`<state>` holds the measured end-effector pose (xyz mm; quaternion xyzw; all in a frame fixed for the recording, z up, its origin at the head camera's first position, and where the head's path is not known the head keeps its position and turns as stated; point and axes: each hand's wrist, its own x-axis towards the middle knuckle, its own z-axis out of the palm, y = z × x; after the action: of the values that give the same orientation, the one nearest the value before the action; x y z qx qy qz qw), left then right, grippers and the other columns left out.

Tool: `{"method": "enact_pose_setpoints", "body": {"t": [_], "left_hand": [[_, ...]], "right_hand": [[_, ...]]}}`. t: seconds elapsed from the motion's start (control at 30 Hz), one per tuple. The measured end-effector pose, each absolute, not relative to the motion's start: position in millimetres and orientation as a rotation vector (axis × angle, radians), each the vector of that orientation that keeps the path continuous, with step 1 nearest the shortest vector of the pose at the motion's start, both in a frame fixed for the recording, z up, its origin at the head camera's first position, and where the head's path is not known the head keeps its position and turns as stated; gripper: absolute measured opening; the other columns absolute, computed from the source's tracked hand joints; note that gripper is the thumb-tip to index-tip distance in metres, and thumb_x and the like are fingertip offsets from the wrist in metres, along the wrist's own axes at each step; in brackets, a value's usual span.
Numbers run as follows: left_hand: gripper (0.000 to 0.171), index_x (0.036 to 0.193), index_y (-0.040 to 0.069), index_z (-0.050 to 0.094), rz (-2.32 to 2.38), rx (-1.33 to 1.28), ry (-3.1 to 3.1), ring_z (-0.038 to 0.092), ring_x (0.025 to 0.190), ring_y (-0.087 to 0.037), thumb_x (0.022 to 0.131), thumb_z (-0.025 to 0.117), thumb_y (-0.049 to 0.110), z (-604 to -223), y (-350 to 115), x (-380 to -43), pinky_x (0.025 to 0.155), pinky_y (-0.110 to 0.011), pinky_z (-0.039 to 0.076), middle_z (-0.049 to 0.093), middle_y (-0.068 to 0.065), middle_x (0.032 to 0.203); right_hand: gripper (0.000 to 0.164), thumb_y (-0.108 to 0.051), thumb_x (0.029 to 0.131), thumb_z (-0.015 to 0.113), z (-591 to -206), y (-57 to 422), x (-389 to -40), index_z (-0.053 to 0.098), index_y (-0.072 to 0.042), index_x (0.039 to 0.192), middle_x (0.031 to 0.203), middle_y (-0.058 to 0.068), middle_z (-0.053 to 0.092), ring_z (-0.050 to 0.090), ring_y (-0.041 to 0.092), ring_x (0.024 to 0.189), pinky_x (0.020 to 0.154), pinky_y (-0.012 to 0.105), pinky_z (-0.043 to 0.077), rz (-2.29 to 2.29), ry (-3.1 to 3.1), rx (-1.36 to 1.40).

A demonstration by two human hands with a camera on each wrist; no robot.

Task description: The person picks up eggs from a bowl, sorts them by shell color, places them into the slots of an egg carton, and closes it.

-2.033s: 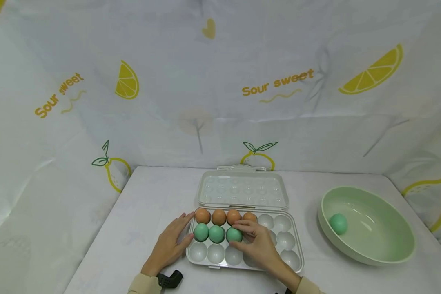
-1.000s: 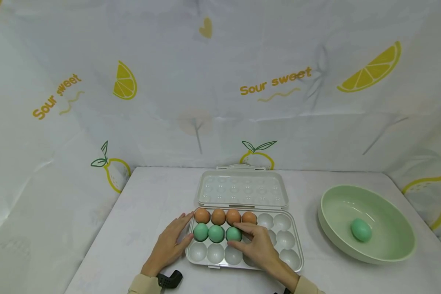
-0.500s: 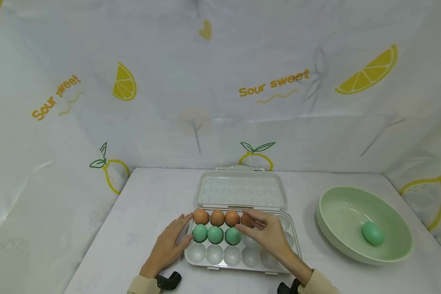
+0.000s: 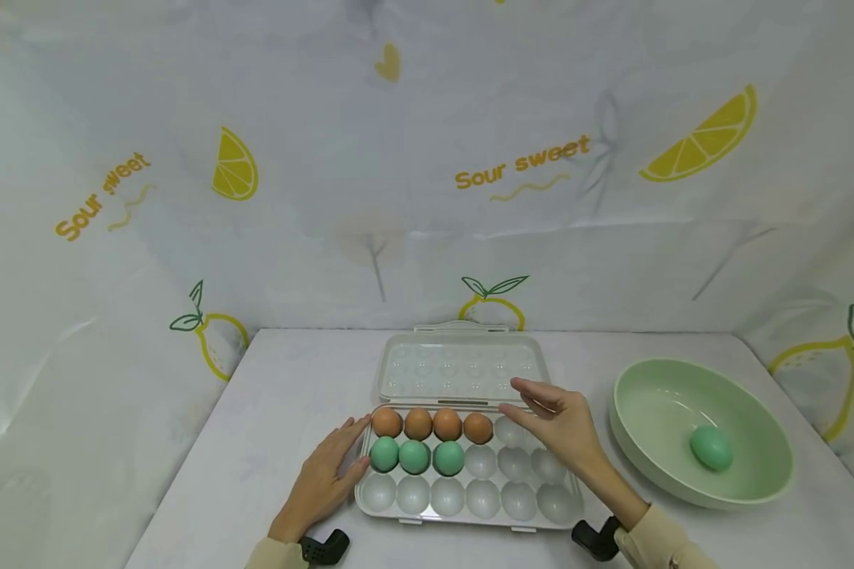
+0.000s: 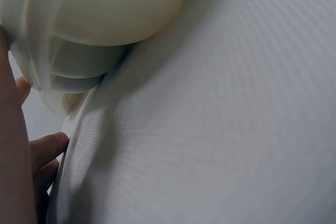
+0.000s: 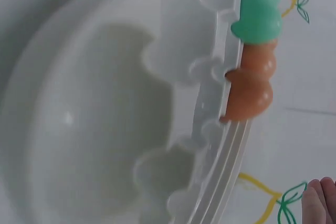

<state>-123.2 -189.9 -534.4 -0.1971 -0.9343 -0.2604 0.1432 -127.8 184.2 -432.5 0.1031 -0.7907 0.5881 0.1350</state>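
A white egg box (image 4: 519, 501) lies with its lid (image 4: 462, 367) folded back. Several brown eggs (image 4: 417, 424) fill part of its far row, and three green eggs (image 4: 414, 457) sit at the left of the middle row. My left hand (image 4: 323, 478) rests against the box's left edge with extended fingers; its fingers (image 5: 50, 148) also show in the left wrist view. Above the right end of the box hovers my right hand (image 4: 569, 427), thumb and fingers apart, nothing between them. In the right wrist view, fingertips (image 6: 317, 203) appear at the lower right corner.
To the right stands a light green bowl (image 4: 648, 395) holding one green egg (image 4: 712, 447). A white cloth with lemon prints hangs behind the table (image 4: 285, 379). Bare cups (image 4: 447, 496) make up the box's near row.
My right hand has let go of the third green egg and moved up and right. The egg in the bowl has rolled rightward from the left wall. My left hand stays put.
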Motion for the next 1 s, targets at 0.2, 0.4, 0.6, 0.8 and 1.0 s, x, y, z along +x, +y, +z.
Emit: {"method": "enact_pose_setpoints", "body": {"t": [0.2,0.4,0.6,0.8,1.0], "left_hand": [[0.06,0.154,0.024,0.047,-0.735,-0.584,-2.683,0.055,0.14,-0.032,0.098,0.065,0.033,-533.5,-189.7,-122.7,0.118,-0.046,0.04,0.061,-0.006,0.148],[0.061,0.154,0.023,0.048,-0.763,-0.606,-2.667,0.054,0.141,-0.032,0.097,0.066,0.031,-532.1,-189.9,-123.1,0.12,-0.046,0.039,0.06,-0.006,0.149],[0.061,0.154,0.023,0.048,-0.778,-0.595,-2.674,0.054,0.141,-0.032,0.097,0.066,0.031,-533.3,-190.3,-122.5,0.12,-0.046,0.038,0.06,-0.006,0.149],[0.061,0.155,0.026,0.046,-0.777,-0.585,-2.691,0.053,0.142,-0.031,0.098,0.065,0.032,-534.4,-190.0,-122.8,0.121,-0.045,0.038,0.06,-0.005,0.15],[0.061,0.155,0.024,0.047,-0.755,-0.598,-2.667,0.055,0.141,-0.031,0.097,0.066,0.031,-533.8,-190.0,-123.6,0.12,-0.045,0.038,0.061,-0.005,0.149]], "right_hand": [[0.042,-0.003,0.083,0.083,-426.7,213.1,-128.0,0.07,0.011,0.121,0.122,0.019,0.074,0.063,-0.016,0.107,0.093,0.01,0.056,1.677,-2.291,0.189],[0.044,-0.002,0.084,0.082,-426.5,243.9,-124.0,0.067,0.014,0.123,0.108,-0.027,0.071,0.066,-0.016,0.105,0.092,0.009,0.056,1.679,-2.28,0.09],[0.049,-0.006,0.086,0.081,-427.6,272.0,-117.2,0.064,0.014,0.128,0.108,-0.033,0.068,0.065,-0.018,0.105,0.089,0.007,0.056,1.639,-2.332,0.018],[0.05,-0.009,0.091,0.077,-430.3,313.9,-107.4,0.061,0.01,0.134,0.118,-0.035,0.066,0.06,-0.022,0.109,0.089,0.004,0.055,1.564,-2.47,0.073],[0.046,0.005,0.091,0.072,-436.1,359.3,-98.8,0.061,0.008,0.135,0.121,-0.025,0.072,0.065,-0.015,0.112,0.089,0.007,0.056,1.661,-2.465,0.158]]}}
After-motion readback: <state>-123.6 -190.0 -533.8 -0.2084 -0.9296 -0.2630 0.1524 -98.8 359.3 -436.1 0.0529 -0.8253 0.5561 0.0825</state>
